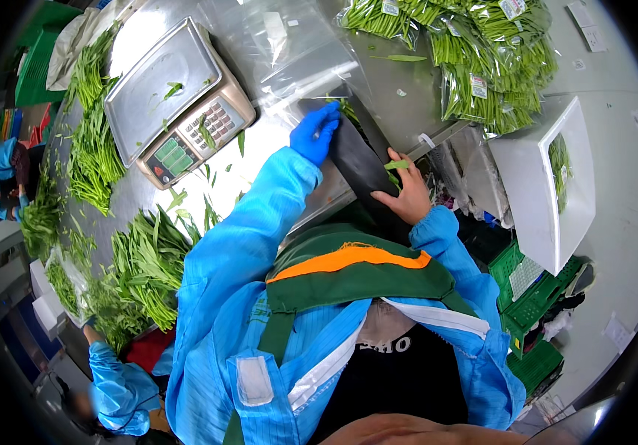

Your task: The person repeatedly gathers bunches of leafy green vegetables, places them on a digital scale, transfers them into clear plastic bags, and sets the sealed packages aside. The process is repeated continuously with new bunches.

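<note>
A black trough-like holder (360, 161), apparently a folded sheet, lies slantwise at the metal table's front edge. Green leafy stems (349, 114) show inside its far end. My left hand (316, 133), in a blue glove, is at that far end, fingers bent against its rim; whether they pinch anything is hidden. My bare right hand (408, 189) grips the near end, thumb on one side and fingers on the other. A leaf (396, 165) pokes out by those fingers. Clear plastic bags (307, 61) lie flat just beyond the holder.
A digital scale (185, 111) with scattered leaves stands left of my left hand. Loose greens (149, 267) line the table's left side. Bagged greens (491, 61) are piled at the far right, above a white foam box (530, 183). Green crates (535, 311) sit lower right. Co-workers (121, 384) are at left.
</note>
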The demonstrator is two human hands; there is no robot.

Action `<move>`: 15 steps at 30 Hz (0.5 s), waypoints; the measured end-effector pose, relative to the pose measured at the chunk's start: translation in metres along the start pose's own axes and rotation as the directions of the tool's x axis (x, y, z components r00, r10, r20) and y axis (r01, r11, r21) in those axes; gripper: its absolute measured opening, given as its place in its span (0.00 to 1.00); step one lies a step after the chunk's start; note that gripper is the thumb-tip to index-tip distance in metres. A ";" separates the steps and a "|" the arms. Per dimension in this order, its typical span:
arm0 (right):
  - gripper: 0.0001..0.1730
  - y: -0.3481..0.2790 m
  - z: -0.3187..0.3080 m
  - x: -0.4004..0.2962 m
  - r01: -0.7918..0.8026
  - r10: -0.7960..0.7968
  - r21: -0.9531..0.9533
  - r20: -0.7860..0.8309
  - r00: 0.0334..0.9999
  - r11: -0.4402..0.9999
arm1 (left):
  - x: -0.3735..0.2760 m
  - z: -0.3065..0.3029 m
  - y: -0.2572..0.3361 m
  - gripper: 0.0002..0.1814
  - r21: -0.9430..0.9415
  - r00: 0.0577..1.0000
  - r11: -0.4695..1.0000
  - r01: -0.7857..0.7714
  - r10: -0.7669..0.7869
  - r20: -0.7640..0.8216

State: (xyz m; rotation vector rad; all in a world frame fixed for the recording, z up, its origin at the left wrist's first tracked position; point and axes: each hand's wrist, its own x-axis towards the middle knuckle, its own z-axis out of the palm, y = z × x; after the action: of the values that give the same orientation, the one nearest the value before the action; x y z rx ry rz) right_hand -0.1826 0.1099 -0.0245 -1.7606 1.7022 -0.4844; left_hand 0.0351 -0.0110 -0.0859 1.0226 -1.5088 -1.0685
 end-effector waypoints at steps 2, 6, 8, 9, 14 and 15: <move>0.51 -0.002 0.002 0.005 -0.022 0.023 0.076 -0.004 1.000 0.997 | -0.002 -0.012 -0.003 0.30 0.179 0.921 0.978 0.106 -0.028 -0.388; 0.49 -0.007 0.014 0.017 0.050 -0.038 0.204 -0.063 0.997 0.978 | -0.018 -0.026 -0.033 0.38 -0.626 0.747 0.671 0.398 -0.633 -0.203; 0.48 -0.022 0.028 0.031 0.043 -0.022 0.259 -0.082 0.996 0.965 | -0.036 -0.011 -0.039 0.44 -0.400 0.811 0.739 0.542 -0.585 0.017; 0.48 -0.029 0.034 0.036 0.045 -0.016 0.239 -0.123 0.992 0.970 | -0.039 -0.005 -0.034 0.44 -0.319 0.803 0.769 0.554 -0.595 -0.039; 0.36 -0.026 0.038 0.058 -0.070 0.037 0.481 0.077 0.996 0.874 | -0.034 -0.035 -0.027 0.45 -0.525 0.807 0.675 0.518 -0.589 0.038; 0.34 -0.013 0.038 0.068 -0.192 0.066 0.606 0.223 0.972 0.772 | -0.038 -0.039 -0.032 0.47 -0.531 0.825 0.692 0.488 -0.565 0.021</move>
State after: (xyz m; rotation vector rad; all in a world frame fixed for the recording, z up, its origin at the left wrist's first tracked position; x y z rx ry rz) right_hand -0.1412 0.0498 -0.0548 -1.1502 1.3044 -0.6995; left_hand 0.0826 0.0119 -0.1207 1.1342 -0.7221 -1.6593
